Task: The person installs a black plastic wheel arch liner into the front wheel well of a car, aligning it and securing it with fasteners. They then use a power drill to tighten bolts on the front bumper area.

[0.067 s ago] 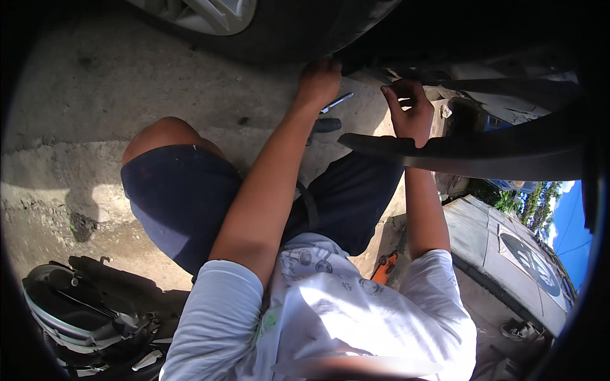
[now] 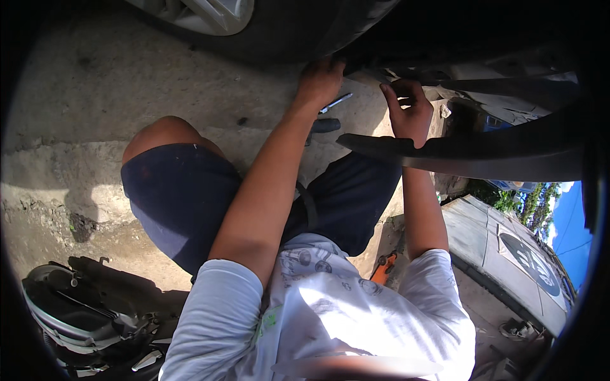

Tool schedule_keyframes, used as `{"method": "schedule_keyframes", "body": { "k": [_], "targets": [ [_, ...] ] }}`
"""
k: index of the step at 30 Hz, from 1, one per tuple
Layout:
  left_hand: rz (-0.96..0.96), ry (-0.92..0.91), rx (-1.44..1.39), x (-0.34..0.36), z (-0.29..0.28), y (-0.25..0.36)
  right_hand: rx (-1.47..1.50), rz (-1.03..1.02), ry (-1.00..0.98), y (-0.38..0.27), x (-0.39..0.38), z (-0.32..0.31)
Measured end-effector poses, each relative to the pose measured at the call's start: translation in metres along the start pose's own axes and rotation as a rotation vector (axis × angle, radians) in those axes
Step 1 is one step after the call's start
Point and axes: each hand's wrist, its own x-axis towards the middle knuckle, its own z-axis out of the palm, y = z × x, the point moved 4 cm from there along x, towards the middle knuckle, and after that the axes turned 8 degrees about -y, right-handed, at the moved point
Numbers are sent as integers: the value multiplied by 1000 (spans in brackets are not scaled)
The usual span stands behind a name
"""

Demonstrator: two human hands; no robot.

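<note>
Beside the black tyre (image 2: 298, 41), my left hand (image 2: 319, 84) reaches to the dark underside of a vehicle (image 2: 438, 57). Its fingers are curled, with the tips lost in shadow. My right hand (image 2: 412, 117) is raised to the right of it, fingers bent and thumb close to the index finger; anything between them is too small or dark to make out. A dark curved panel (image 2: 483, 152) crosses in front of my right wrist. Below my left hand a shiny metal tool (image 2: 337, 103) and a dark cylindrical handle (image 2: 326, 126) lie near the ground.
The light-coloured wheel rim (image 2: 219, 16) is at the top. Cracked concrete (image 2: 127, 101) spreads to the left around my knee (image 2: 168, 136). A motorcycle (image 2: 76, 311) stands at the lower left. An orange object (image 2: 383, 268) lies beside my right arm, and a grey wall (image 2: 483, 235) is beyond.
The fingers of my left hand have shifted very slightly to the right. My right hand stays in almost the same place.
</note>
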Motion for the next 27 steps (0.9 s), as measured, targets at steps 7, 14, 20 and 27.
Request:
{"method": "schedule_keyframes", "body": {
  "k": [7, 14, 20, 27],
  "targets": [
    [187, -29, 135, 10, -8, 11, 10, 23, 189, 10, 13, 15],
    [271, 55, 317, 33, 1, -2, -11, -42, 305, 12, 20, 21],
    [261, 50, 229, 29, 2, -3, 18, -51, 331, 10, 21, 23],
    [54, 4, 88, 23, 5, -28, -6, -40, 307, 10, 18, 22]
  ]
}}
